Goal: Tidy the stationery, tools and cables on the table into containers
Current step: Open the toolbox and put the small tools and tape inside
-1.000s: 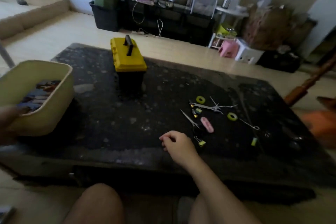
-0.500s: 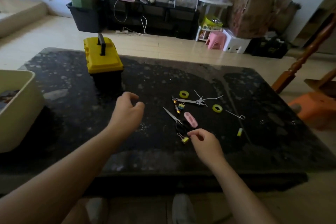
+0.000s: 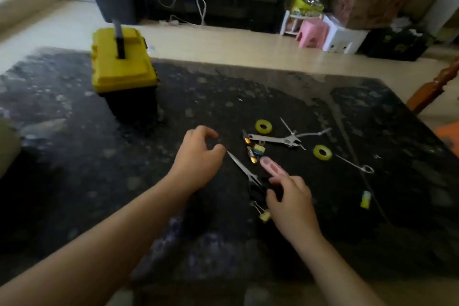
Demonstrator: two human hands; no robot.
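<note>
The scissors (image 3: 244,169) lie mid-frame on the dark counter (image 3: 74,181), their long axis running from the blade tip at upper left down to the black handles at lower right. My left hand (image 3: 198,159) sits just beside the tip, fingers loosely curled and empty. My right hand (image 3: 290,204) is over the handles, nearer the end I'd judge best to grip, but blur hides whether its fingers hold them. The yellow toolbox (image 3: 121,69) stands upper left.

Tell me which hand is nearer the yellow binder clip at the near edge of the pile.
Right. The right hand sits just beside the binder clip, to its right. The left hand is farther off, up and left of it, by the tip of the scissors.
</note>
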